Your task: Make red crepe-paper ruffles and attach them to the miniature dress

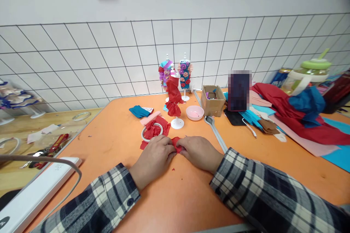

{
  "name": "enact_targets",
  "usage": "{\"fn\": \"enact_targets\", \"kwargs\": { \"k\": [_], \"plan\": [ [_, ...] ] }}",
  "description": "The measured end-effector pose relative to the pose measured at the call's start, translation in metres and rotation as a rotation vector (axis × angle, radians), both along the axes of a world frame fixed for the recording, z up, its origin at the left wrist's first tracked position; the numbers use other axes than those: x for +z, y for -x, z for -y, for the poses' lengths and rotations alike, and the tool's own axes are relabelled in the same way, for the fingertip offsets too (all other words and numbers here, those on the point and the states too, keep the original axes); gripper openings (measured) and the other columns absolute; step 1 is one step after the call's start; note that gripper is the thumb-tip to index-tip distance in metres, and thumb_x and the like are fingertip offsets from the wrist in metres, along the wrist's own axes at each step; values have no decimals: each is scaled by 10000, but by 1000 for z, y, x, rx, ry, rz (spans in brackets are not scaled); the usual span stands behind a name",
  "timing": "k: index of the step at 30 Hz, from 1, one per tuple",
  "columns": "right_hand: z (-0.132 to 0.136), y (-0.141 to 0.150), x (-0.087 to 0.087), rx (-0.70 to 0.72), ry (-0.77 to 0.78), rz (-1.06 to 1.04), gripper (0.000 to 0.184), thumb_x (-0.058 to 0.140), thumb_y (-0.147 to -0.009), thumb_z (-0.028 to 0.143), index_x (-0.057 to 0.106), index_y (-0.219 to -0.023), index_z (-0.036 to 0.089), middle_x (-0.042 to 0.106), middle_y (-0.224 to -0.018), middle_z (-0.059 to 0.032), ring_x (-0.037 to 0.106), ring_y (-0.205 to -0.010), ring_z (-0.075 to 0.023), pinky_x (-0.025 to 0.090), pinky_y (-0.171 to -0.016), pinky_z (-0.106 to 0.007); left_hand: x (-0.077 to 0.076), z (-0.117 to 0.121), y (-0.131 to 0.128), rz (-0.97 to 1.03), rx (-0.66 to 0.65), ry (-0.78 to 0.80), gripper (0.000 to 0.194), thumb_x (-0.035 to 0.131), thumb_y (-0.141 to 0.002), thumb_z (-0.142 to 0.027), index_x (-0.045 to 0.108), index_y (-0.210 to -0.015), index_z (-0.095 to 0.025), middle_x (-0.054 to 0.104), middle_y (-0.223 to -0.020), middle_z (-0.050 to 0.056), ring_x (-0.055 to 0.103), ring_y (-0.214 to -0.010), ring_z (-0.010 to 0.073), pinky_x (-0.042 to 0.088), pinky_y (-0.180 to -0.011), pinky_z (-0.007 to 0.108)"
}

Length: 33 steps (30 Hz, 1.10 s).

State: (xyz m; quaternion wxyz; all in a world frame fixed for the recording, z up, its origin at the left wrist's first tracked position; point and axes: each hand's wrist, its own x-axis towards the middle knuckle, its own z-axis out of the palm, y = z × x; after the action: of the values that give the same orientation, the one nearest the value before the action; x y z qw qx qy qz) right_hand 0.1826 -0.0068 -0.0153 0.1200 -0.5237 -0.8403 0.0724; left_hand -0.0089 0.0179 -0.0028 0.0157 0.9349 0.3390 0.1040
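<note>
Between my two hands is a small piece of red crepe paper [177, 144], pinched from both sides just above the orange tabletop. My left hand [159, 151] grips its left edge with thumb and fingers. At the right edge, my right hand [199, 151] has its fingers closed on the same paper. Beyond them stands a small white mannequin stand [177, 123] dressed in a gathered red paper dress [173, 96]. Beside my left hand, a roll of tape [144, 135] lies on red paper scraps [164, 123].
Behind stand two decorated mannequins [185, 74]. A pink bowl [195, 113], a cardboard box [213, 101] and grey scissors [216, 131] lie right of centre. A phone [240, 91], coloured papers [308, 116] and a green-lidded bottle [306, 74] crowd the right. A white power strip [41, 193] with cable occupies the left.
</note>
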Motion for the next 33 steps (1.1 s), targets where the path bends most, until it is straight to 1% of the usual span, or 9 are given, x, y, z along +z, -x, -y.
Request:
{"fn": "enact_targets", "kwargs": {
  "k": [4, 9, 14, 17, 20, 23, 26, 30, 33],
  "plan": [
    [0, 0, 2, 45, -2, 50, 207, 475, -941, 247, 672, -891, 205, 651, -863, -35, 580, -783, -162, 300, -624, -266, 1, 0, 0, -17, -10, 10, 261, 491, -955, -280, 726, -871, -205, 679, -816, 50, 571, -820, 208, 422, -777, 358],
    [1, 0, 4, 63, -62, 83, 224, 474, -947, 254, 675, -867, 195, 634, -839, -38, 574, -787, -165, 301, -619, -269, 0, 0, -1, -25, -2, 33, 258, 491, -958, -269, 730, -889, -201, 686, -817, 53, 582, -809, 205, 431, -780, 360],
    [2, 1, 6, 50, -74, 116, 216, 464, -951, 261, 660, -879, 204, 647, -814, -37, 574, -768, -173, 283, -603, -280, 2, 0, -2, -14, -18, 22, 286, 472, -966, -259, 732, -864, -196, 674, -820, 58, 578, -826, 201, 439, -780, 346],
    [3, 1, 7, 23, -75, 102, 198, 456, -954, 267, 646, -919, 221, 648, -794, -28, 574, -750, -175, 269, -589, -279, 2, 0, -2, -21, -32, -3, 280, 475, -963, -255, 733, -877, -189, 672, -830, 66, 579, -845, 205, 448, -780, 343],
    [3, 2, 6, 20, -66, 77, 179, 471, -946, 258, 649, -948, 236, 654, -812, -23, 580, -776, -177, 285, -609, -277, 1, -1, -1, -45, -24, -7, 266, 487, -957, -263, 735, -892, -192, 677, -800, 63, 589, -804, 206, 453, -766, 357],
    [1, 1, 3, 32, -43, 77, 205, 465, -948, 248, 666, -917, 228, 650, -826, -32, 578, -798, -175, 304, -636, -277, 1, -1, -1, -41, -6, 6, 263, 493, -956, -268, 737, -894, -189, 681, -792, 61, 595, -792, 205, 455, -761, 358],
    [1, 1, 2, 27, -42, 72, 223, 459, -950, 244, 674, -895, 220, 635, -837, -34, 573, -798, -169, 304, -626, -275, 1, -1, -1, -41, -14, 10, 279, 478, -964, -265, 739, -897, -193, 679, -802, 63, 596, -812, 206, 453, -772, 358],
    [2, 1, 5, 32, -45, 94, 219, 465, -948, 256, 677, -908, 215, 637, -879, -38, 583, -805, -170, 315, -614, -276, 2, -2, -1, -41, -34, -8, 264, 485, -957, -245, 736, -894, -194, 678, -863, 71, 593, -866, 207, 450, -797, 350],
    [3, 2, 9, 14, -25, 132, 218, 460, -952, 269, 672, -929, 221, 647, -860, -38, 596, -809, -180, 327, -610, -282, 3, -2, -1, -60, -43, -13, 252, 486, -955, -239, 734, -918, -205, 689, -852, 63, 601, -870, 209, 441, -819, 368]
  ]
}}
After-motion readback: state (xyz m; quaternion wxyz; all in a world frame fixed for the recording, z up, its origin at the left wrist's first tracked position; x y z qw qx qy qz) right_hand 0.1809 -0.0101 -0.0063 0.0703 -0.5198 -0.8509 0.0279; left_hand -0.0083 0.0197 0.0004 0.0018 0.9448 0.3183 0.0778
